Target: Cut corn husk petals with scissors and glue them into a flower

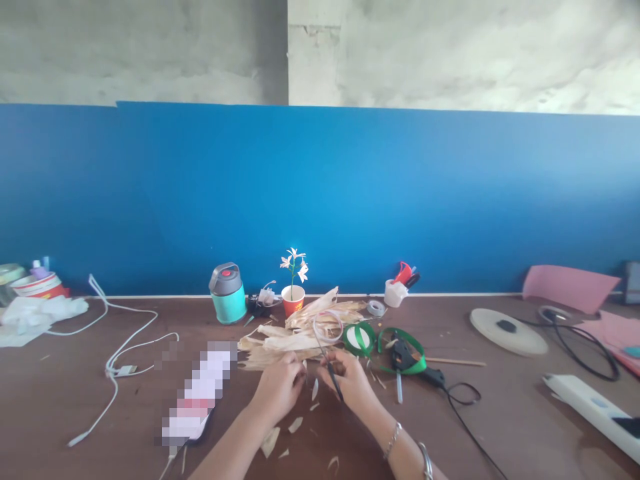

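My left hand (281, 387) is closed, fingertips pinched together over the table. Whatever they hold, if anything, is too small to make out. My right hand (349, 379) is closed around a slim dark pointed tool (334, 381), its thin end pointing up and away; its exact kind does not show. Just beyond both hands lies a pile of dry pale corn husks (295, 340), with a pale ring-shaped coil (328, 327) on top. Small cut husk scraps (295, 425) are scattered on the table between and below my hands.
A green ribbon roll (359, 339) and a black glue gun (400, 353) with its cord lie right of the husks. Behind stand a paper cup (293, 301) with white flowers and a teal flask (229, 299). A phone (200, 393) lies left, a pot lid (509, 331) right.
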Tool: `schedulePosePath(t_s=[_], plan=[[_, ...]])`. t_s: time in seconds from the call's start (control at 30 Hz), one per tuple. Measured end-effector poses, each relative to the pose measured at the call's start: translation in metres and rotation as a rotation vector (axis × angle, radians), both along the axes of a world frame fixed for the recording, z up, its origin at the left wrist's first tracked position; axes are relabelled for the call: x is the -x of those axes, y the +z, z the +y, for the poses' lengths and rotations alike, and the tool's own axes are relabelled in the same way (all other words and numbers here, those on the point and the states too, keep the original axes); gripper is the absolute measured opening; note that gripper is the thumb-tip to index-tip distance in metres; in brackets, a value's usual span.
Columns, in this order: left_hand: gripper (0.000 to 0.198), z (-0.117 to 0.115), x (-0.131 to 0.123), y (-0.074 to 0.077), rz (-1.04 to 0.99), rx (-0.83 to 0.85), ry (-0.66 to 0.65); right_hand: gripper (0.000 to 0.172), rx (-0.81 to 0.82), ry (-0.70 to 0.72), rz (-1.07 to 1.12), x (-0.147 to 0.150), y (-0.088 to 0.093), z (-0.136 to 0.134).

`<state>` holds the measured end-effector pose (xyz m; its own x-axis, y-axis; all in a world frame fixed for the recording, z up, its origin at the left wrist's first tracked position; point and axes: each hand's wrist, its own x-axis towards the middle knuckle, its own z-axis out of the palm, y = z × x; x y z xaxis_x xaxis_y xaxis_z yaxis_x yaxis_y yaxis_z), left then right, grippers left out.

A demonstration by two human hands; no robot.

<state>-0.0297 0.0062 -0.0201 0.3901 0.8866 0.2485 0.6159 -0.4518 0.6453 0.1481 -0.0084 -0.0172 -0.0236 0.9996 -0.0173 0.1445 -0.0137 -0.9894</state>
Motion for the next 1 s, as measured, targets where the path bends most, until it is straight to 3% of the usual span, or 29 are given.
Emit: schedulePosePath(t_s=[0.07,0.17,0.3,0.37,0.7,0.8,0.87,1.0], plan=[[0.018,0.0,-0.002,0.002,-0.021,-0.02,0.023,0.033,-0.002,-0.001,-0.002,0.0,-0.001,0.001],[0.015,0.0,-0.005,0.009,-0.206,0.039,0.075,0.031,-0.025,-0.004,0.022,0.0,-0.002,0.0],[0.021,-0.001,-0.008,0.019,-0.57,0.441,0.116,0.035,-0.135,0.004,0.199,0.005,0.002,-0.002],[0.024,-0.002,-0.009,0.021,-0.678,0.568,0.125,0.04,-0.112,0.033,0.296,0.007,0.004,-0.004],[0.036,-0.006,-0.012,0.019,-0.905,0.771,0.13,0.039,-0.017,0.05,0.457,0.009,0.015,-0.01],[0.038,-0.004,-0.011,0.018,-0.853,0.731,0.114,0.039,-0.017,0.029,0.451,0.008,0.014,-0.009],[0.036,0.0,-0.008,0.017,-0.766,0.606,0.156,0.036,-0.026,-0.004,0.398,0.007,0.011,-0.006],[0.016,0.006,0.004,0.015,-0.271,0.208,0.302,0.025,-0.082,-0.024,0.184,0.003,0.001,0.0]])
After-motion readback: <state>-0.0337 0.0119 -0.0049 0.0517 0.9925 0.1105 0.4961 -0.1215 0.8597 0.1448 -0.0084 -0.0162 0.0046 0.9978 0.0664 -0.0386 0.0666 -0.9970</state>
